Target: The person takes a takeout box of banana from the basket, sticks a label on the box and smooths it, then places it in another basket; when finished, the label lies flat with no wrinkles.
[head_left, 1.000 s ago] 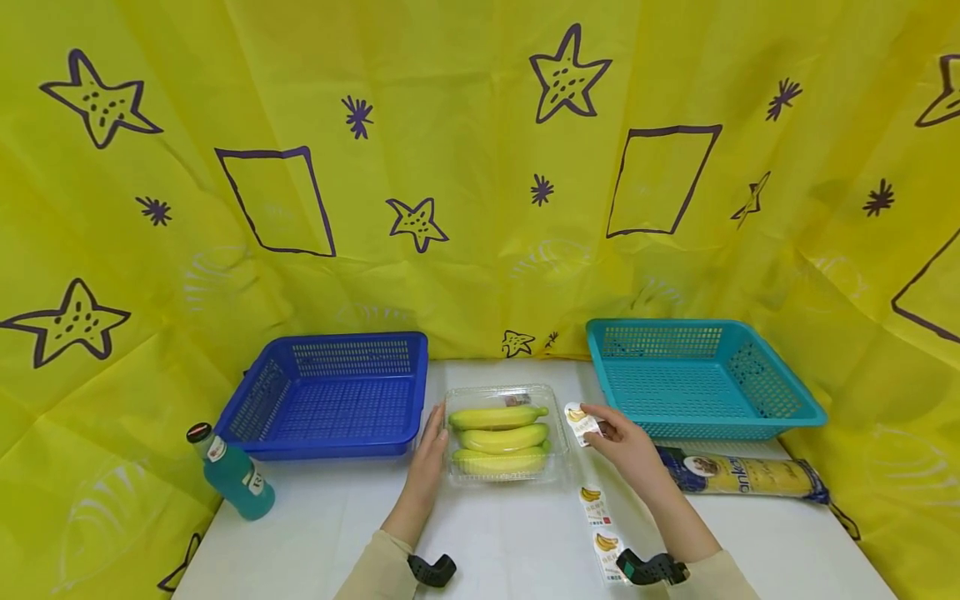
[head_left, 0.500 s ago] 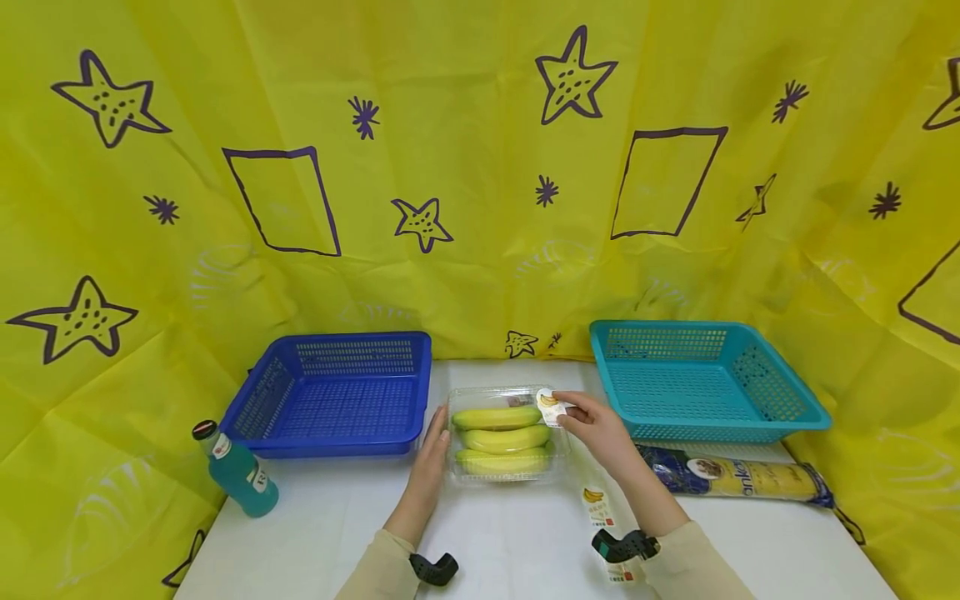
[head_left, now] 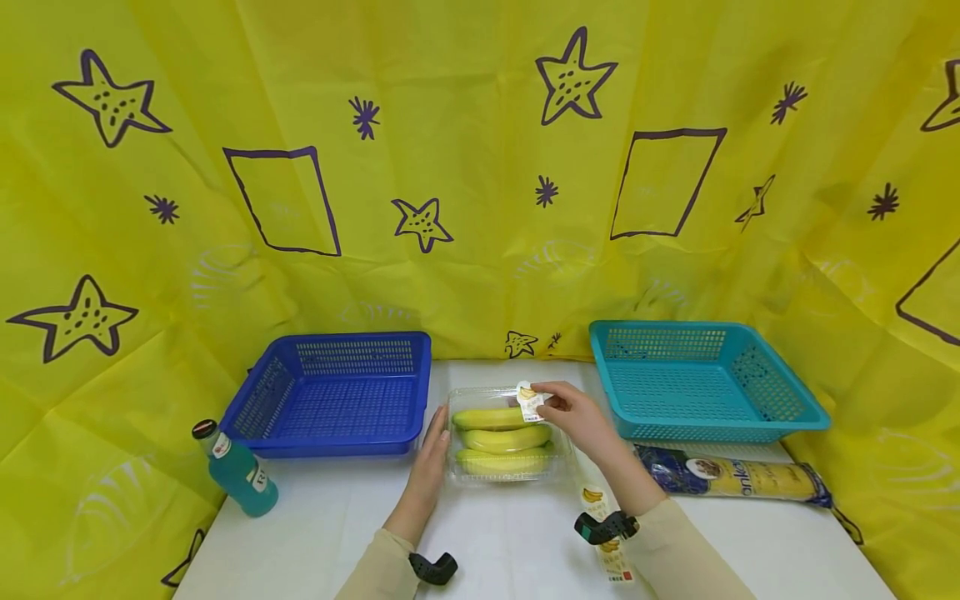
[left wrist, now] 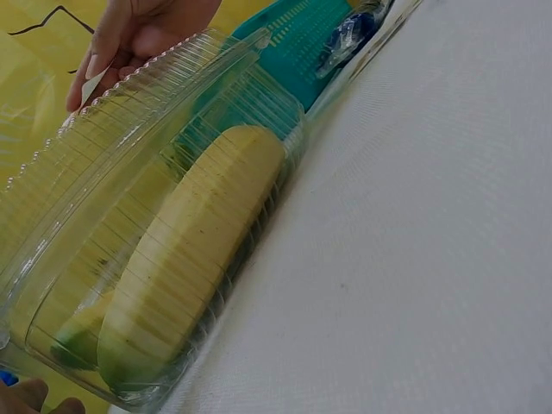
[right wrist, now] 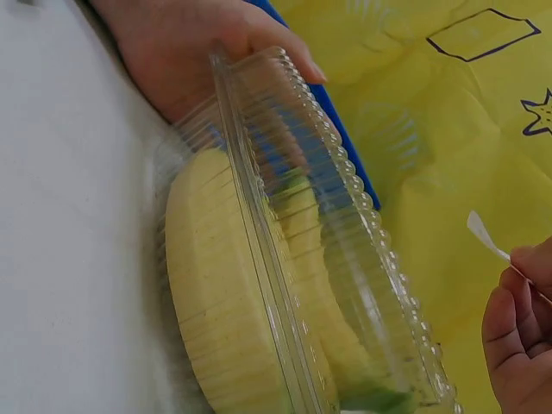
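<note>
A clear plastic clamshell box (head_left: pixel 465 399) with three yellow-green bananas (head_left: pixel 507 439) sits on the table, its lid down. Along its left side rests my left hand (head_left: pixel 426 467), fingers extended against the wall. My right hand (head_left: pixel 581 418) pinches a white banana sticker (head_left: pixel 529 403) by its right edge, over the lid's far right part. Seen from the right wrist, the sticker (right wrist: pixel 488 235) curls a little and stands apart from the lid. Part of a banana sticker strip (head_left: pixel 592 497) lies under my right forearm.
A blue basket (head_left: pixel 330 446) stands at the back left and a teal one (head_left: pixel 720 429) at the back right. Left of the blue basket is a teal bottle (head_left: pixel 242 475). A blue-and-yellow food packet (head_left: pixel 742 477) lies before the teal basket. A yellow curtain surrounds the table.
My right hand has carried the sticker leftward, from beside the box to over its lid. My left hand has stayed at the box's left side.
</note>
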The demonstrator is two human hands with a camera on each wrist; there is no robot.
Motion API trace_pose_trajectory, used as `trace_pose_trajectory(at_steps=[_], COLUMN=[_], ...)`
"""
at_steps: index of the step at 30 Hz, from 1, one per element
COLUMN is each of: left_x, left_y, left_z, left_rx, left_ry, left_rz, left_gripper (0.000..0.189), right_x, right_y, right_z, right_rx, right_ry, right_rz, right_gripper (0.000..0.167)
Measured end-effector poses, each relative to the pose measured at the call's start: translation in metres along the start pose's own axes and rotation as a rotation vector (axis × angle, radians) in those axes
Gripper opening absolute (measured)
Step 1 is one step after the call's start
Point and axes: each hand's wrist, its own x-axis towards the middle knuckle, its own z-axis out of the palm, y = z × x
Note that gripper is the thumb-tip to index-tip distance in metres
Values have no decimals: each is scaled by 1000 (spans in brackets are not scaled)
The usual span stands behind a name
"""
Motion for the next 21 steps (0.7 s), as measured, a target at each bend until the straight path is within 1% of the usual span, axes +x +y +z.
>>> trace_pose_trajectory(at_steps=[4, 5, 7, 10, 14, 18, 21], left_x=[0, 1, 1, 1, 1, -1, -4], left_y=[1, -4, -3, -4, -2, 7, 21], left_z=[0, 0, 0, 0, 0, 0, -1], left_rx=[2, 5, 2, 2, 11, 24, 28], left_ry=[-2, 1, 2, 3, -2, -12, -26], left_rz=[-7, -6, -11, -13, -13, -29, -42], left_gripper=[54, 55, 55, 54, 53, 52, 52], right_x=[6, 7, 9, 12, 15, 16, 17], right_y=[-2, -2, -3, -4, -5, -6, -6], right_z=[7, 9, 12, 17, 24, 28, 30], right_rx=[35, 38, 42, 33, 29, 24, 17], right_ry=[-27, -33, -42, -46, -32, -21, -24], right_rz=[21, 27, 47, 71, 110, 132, 140], right_gripper=[40, 40, 39, 37, 34, 34, 34])
